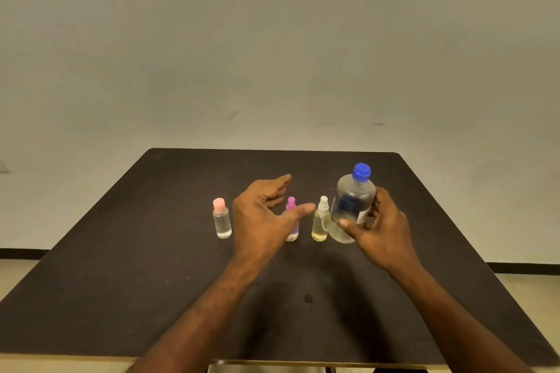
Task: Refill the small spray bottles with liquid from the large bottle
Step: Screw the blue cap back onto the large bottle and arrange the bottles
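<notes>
Three small bottles [291, 219] stand upright in a row; the big bottle [353, 204], cap on, stands at 3 o'clock, gripped by the right hand [380, 228]; the left hand [266, 215] hovers spread

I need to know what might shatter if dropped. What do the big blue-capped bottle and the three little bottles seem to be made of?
Large bottle: likely clear glossy plastic, see-through, with a blue ridged plastic cap. Pink-capped bottle, purple-topped bottle and yellowish spray bottle: transparent bodies with opaque plastic tops; plastic seems likelier, but glass cannot be ruled out.
</notes>
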